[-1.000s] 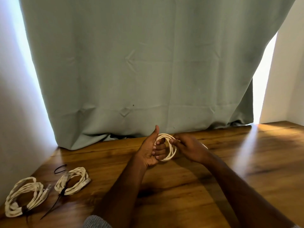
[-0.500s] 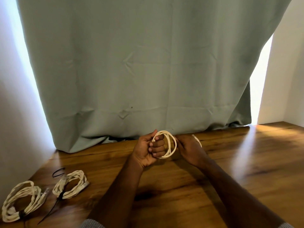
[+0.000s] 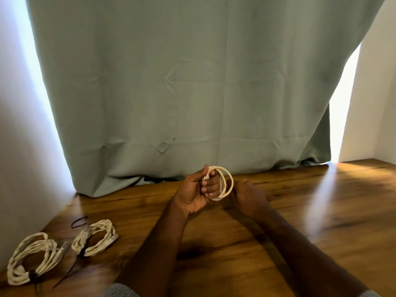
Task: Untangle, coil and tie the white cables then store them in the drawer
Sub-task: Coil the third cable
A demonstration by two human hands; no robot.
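Observation:
A small coil of white cable (image 3: 227, 181) stands upright above the wooden table (image 3: 300, 221), just in front of the curtain. My left hand (image 3: 194, 192) grips it with the fingers curled through the loops and the thumb up along its left side. My right hand (image 3: 249, 198) is at the coil's right edge, back of the hand toward me; its fingertips are hidden behind the loops. Two other white cable coils lie at the table's left: one (image 3: 95, 237) and a larger one (image 3: 32, 258), each bound by a black tie.
A loose black tie (image 3: 78, 221) lies behind the nearer bound coil. A grey-green curtain (image 3: 192, 93) hangs along the table's back edge. White walls close the left and right sides. No drawer is in view.
My left fingers have curled tighter through the coil and the coil has turned more upright. My right hand has slid round to the coil's right edge.

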